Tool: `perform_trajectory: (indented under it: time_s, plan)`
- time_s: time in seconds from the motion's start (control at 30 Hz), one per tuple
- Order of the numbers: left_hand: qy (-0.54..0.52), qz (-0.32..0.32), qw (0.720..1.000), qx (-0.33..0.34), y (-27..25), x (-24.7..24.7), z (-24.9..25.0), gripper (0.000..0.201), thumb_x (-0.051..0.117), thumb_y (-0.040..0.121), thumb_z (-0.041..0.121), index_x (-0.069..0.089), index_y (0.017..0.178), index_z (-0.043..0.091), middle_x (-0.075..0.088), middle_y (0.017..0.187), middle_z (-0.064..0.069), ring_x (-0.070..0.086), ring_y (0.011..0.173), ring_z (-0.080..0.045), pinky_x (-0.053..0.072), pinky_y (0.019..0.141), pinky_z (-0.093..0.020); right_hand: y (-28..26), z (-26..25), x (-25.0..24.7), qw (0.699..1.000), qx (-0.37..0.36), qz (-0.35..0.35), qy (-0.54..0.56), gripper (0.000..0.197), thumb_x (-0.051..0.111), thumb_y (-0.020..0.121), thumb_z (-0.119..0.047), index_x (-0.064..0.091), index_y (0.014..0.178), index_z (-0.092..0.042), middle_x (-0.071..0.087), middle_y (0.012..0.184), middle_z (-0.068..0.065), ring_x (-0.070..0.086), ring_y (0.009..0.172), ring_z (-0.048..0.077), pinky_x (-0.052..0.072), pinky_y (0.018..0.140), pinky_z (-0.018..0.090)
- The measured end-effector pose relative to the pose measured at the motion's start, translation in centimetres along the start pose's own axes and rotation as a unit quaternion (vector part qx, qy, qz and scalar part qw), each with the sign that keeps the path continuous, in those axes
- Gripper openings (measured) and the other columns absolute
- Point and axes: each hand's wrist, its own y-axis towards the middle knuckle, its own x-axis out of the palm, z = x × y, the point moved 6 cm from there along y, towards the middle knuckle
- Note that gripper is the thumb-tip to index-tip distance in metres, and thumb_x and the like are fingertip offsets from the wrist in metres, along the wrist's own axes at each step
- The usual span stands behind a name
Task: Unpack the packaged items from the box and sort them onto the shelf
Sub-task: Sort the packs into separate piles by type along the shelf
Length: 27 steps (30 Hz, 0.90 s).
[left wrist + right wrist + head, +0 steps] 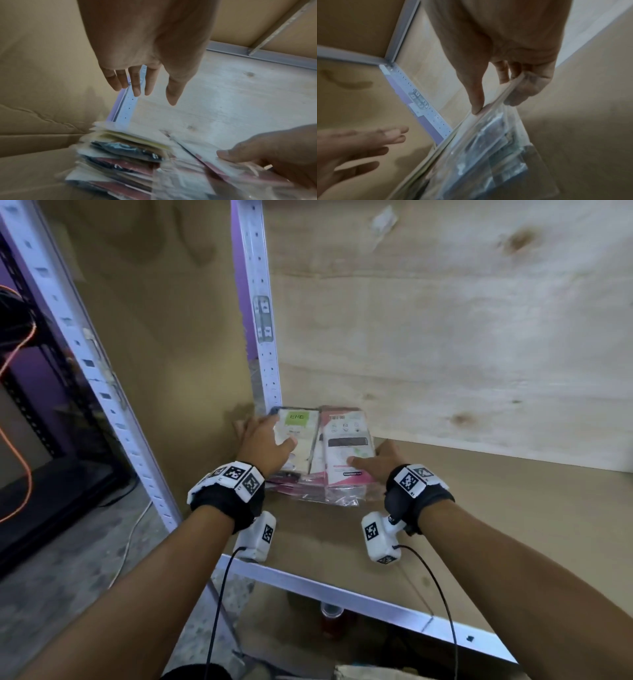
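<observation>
Packets: two stacks of packaged items [320, 450] are lying side by side on the cardboard-lined shelf [479, 508], tucked into the back left corner by the white upright post [265, 337], probably so they are staying squared against it.
Right hand: the right hand [378, 460] is pinching the top packet of the right stack [346, 446], thumb on its face and fingers [520, 93] curled under its edge, seemingly to seat it flush.
Left hand: the left hand [263, 440] is hovering spread and relaxed over the left stack [126, 152], holding nothing, likely guarding that stack from sliding.
Box: I am not seeing it clearly from here.
Risk: the clear sleeves are looking slippery, so the stacks could be fanning out.
</observation>
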Motion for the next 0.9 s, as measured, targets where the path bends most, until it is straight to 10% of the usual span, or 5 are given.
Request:
perform_trajectory:
  time_s: [0.3, 0.37, 0.6, 0.73, 0.9]
  plan:
    - [0.025, -0.086, 0.991, 0.098, -5.8, 3.0, 8.6, 0.086, 0.064, 0.084, 0.003, 0.026, 0.155, 0.033, 0.034, 0.150, -0.003, 0.025, 0.138, -0.028, 0.028, 0.116, -0.042, -6.0, 2.0, -6.5, 0.986, -0.045, -0.027, 0.160, 0.047, 0.063, 0.095, -0.011, 0.043, 0.135, 0.002, 0.063, 0.123, 0.025, 0.065, 0.103, 0.037, 0.056, 0.080, 0.044]
    - [0.024, -0.089, 0.987, 0.130, -7.0, 3.6, 10.8, 0.091, 0.070, 0.082, 0.007, 0.023, 0.155, 0.035, 0.029, 0.152, -0.002, 0.022, 0.139, -0.026, 0.025, 0.116, -0.042, -7.6, 2.6, -8.3, 0.974, -0.045, -0.044, 0.217, 0.035, 0.058, 0.097, -0.006, 0.050, 0.129, 0.003, 0.068, 0.106, 0.020, 0.068, 0.081, 0.029, 0.060, 0.061, 0.032]
    - [-0.042, -0.003, 0.968, 0.247, -10.9, 1.8, 18.9, 0.041, 0.076, 0.083, 0.024, 0.070, 0.123, 0.024, 0.060, 0.126, -0.005, 0.043, 0.120, -0.027, 0.031, 0.100, -0.028, -13.2, 5.6, -14.3, 0.941, -0.032, -0.043, 0.334, 0.033, 0.059, 0.094, -0.005, 0.054, 0.123, -0.017, 0.065, 0.103, 0.014, 0.070, 0.074, 0.023, 0.059, 0.059, 0.035]
    - [-0.078, -0.007, 0.952, 0.294, -12.6, 0.2, 22.9, 0.023, 0.069, 0.090, 0.028, 0.075, 0.111, 0.020, 0.068, 0.105, -0.003, 0.056, 0.106, -0.025, 0.043, 0.093, -0.034, -15.4, 6.7, -17.9, 0.923, -0.021, -0.034, 0.383, 0.015, 0.062, 0.095, -0.024, 0.061, 0.106, -0.015, 0.064, 0.109, 0.013, 0.069, 0.080, 0.027, 0.054, 0.052, 0.031]
    - [-0.129, 0.041, 0.941, 0.309, -12.7, -0.7, 25.7, 0.022, 0.064, 0.093, 0.023, 0.064, 0.079, 0.007, 0.055, 0.078, -0.004, 0.055, 0.078, -0.030, 0.046, 0.073, -0.042, -16.2, 7.1, -20.3, 0.894, -0.050, -0.117, 0.430, 0.072, 0.032, 0.098, -0.064, 0.065, 0.120, -0.004, 0.070, 0.104, 0.013, 0.067, 0.084, 0.024, 0.050, 0.060, 0.029]
